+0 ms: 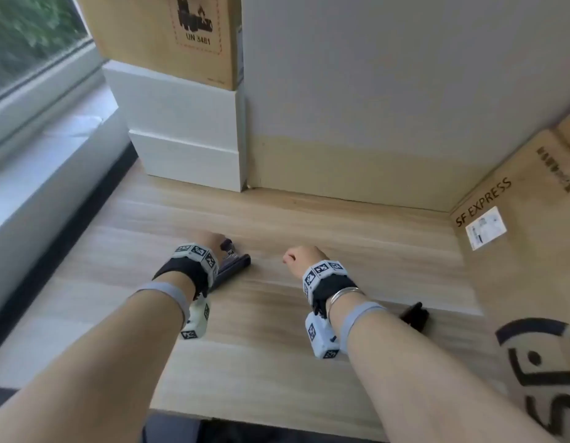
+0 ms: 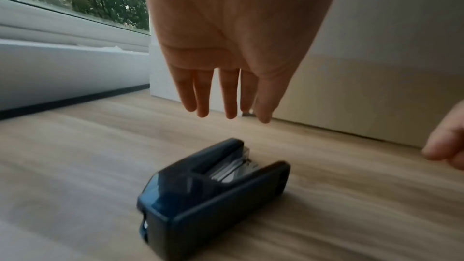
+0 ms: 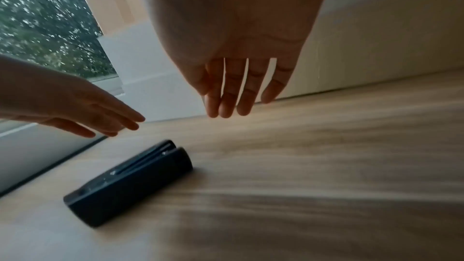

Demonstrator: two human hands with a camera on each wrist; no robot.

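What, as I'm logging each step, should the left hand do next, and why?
Probably lower the left hand and close its fingers round the dark stapler: the hand hovers open just above it, touching nothing, and the stapler lies free on the wooden table.

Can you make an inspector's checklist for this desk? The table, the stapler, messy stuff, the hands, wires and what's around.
Surface: pale wood-grain table, flat.
Job's things: dark stapler lying on the table below the left hand.
Clutter: small dark object beside the right forearm; too small to identify.
Grippers: left hand open, fingers straight above the stapler, not touching it; right hand open, holding nothing.
Cables: nothing seen.
Surroundings: window on the left; white boxes with a cardboard box on top; SF Express box on the right; wall behind.
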